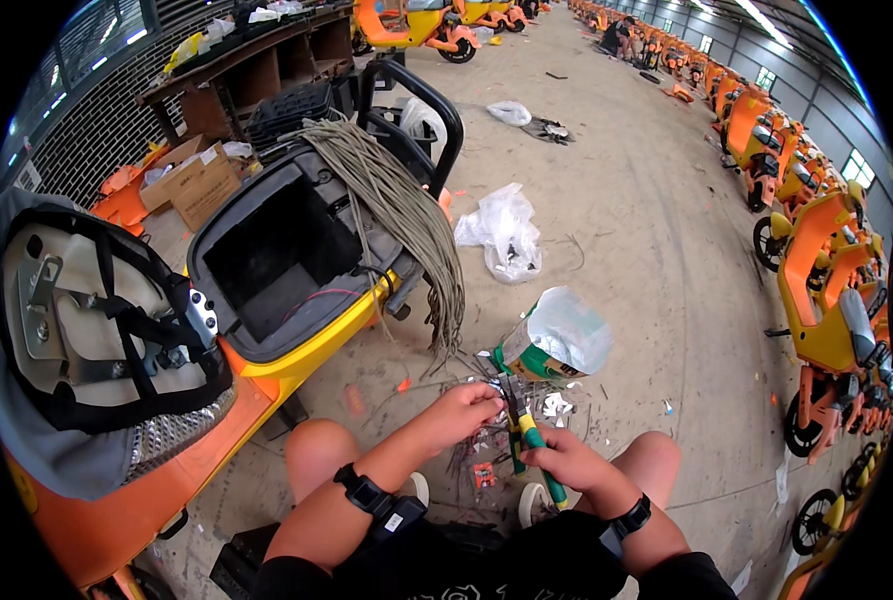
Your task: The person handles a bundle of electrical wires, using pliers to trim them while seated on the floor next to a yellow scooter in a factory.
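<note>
Green-and-yellow-handled pliers (530,432) are upright in front of the knees, above the floor, gripped by the right hand (566,461); the left hand (466,412) has its fingers bunched just beside the jaws, though I cannot tell whether they pinch anything. White scraps (558,405) on the floor suggest work partly done; how much remains is unclear. A white-and-green bucket (526,352) crowds the space just beyond. To the left, an orange-and-yellow scooter (311,362), its seat (96,300) tipped up, hems in that side, carrying a draped cable bundle (396,190). Farther off are a plastic bag (506,232), a cardboard box (204,185) and parked scooters (816,290).
</note>
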`<action>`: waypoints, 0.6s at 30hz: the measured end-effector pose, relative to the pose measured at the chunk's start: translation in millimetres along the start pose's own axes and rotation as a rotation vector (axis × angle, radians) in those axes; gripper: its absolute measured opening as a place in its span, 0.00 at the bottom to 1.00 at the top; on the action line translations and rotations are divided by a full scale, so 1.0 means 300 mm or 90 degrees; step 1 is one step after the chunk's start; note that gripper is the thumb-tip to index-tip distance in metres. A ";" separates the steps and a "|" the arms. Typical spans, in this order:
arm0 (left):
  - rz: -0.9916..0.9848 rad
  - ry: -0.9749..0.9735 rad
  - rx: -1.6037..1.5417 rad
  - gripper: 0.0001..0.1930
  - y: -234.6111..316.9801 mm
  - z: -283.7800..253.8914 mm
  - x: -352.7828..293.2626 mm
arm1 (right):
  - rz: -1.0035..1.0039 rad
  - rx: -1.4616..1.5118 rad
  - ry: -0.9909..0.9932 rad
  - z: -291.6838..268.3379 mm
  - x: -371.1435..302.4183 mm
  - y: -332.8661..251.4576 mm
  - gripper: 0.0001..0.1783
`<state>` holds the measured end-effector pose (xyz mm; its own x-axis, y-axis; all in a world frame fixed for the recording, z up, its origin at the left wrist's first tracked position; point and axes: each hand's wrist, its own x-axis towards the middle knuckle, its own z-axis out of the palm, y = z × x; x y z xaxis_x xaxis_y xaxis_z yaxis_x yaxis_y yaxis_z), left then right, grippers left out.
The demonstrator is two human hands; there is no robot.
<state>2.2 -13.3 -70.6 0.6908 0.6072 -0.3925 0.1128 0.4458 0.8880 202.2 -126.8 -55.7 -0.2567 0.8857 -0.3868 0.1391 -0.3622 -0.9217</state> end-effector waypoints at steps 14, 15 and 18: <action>0.088 0.023 0.099 0.08 -0.047 -0.003 0.025 | 0.087 0.062 0.007 0.014 0.005 -0.004 0.11; 0.085 0.023 0.099 0.08 -0.044 -0.004 0.025 | 0.081 0.070 0.011 0.013 0.007 0.003 0.12; 0.097 0.028 0.102 0.08 -0.037 0.004 0.019 | 0.040 0.045 0.018 0.015 0.007 -0.003 0.13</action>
<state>5.8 -15.7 -82.3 0.6768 0.6893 -0.2584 0.1243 0.2389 0.9631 197.2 -125.9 -55.7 -0.2230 0.8679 -0.4439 0.0867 -0.4359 -0.8958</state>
